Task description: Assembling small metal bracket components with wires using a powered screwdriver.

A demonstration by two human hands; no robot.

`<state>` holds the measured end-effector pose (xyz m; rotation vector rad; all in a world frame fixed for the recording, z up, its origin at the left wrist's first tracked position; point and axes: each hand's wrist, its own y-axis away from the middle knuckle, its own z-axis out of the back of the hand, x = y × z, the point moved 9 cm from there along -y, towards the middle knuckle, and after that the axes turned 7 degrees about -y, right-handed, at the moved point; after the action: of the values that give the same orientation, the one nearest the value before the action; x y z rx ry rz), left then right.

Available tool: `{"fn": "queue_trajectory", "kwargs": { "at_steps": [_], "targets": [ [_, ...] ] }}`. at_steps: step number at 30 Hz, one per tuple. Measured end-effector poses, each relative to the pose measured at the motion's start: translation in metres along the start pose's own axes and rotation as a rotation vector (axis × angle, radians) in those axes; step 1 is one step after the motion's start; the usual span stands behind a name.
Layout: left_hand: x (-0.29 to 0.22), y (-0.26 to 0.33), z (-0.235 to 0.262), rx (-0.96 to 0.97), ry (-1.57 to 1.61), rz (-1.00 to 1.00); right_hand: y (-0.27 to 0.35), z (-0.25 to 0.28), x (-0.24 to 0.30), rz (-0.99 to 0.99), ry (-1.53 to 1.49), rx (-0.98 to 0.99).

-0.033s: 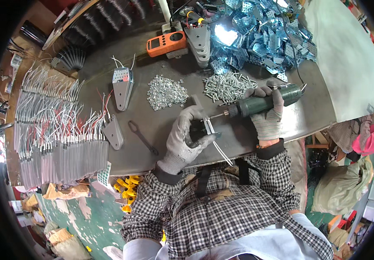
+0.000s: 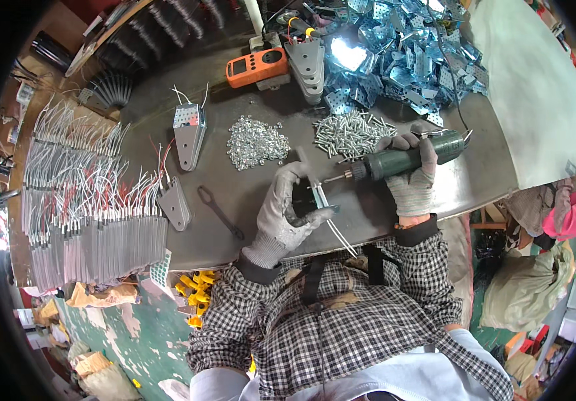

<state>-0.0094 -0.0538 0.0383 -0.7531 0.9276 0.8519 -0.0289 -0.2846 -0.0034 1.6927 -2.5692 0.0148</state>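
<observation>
My left hand (image 2: 288, 210), in a grey glove, grips a small black part with a metal bracket (image 2: 314, 197) and white wires trailing toward me. My right hand (image 2: 411, 177), also gloved, holds a dark green electric screwdriver (image 2: 408, 160) lying sideways, its bit touching the bracket. Just beyond the hands lie a pile of small nuts (image 2: 256, 142) and a pile of screws (image 2: 351, 131) on the dark metal table (image 2: 248, 220).
Rows of wired metal strips (image 2: 87, 220) cover the left. Two tapered metal plates (image 2: 189, 137) and a flat wrench (image 2: 220, 212) lie left of centre. An orange meter (image 2: 256, 67) and a heap of shiny brackets (image 2: 408, 53) sit at the back.
</observation>
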Motion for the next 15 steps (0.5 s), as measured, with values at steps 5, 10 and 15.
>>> {"fn": "queue_trajectory", "kwargs": {
  "at_steps": [5,10,15],
  "targets": [
    [0.001,-0.003,-0.007,-0.021,-0.238,-0.127,0.001,0.003,-0.002,-0.002,-0.021,-0.030],
    [0.008,-0.002,-0.007,-0.037,-0.124,-0.278,0.002,0.011,-0.011,-0.014,-0.055,-0.093],
    [0.029,-0.006,-0.013,0.044,0.099,-0.163,0.000,0.015,-0.016,-0.039,-0.151,-0.054]
  ]
}}
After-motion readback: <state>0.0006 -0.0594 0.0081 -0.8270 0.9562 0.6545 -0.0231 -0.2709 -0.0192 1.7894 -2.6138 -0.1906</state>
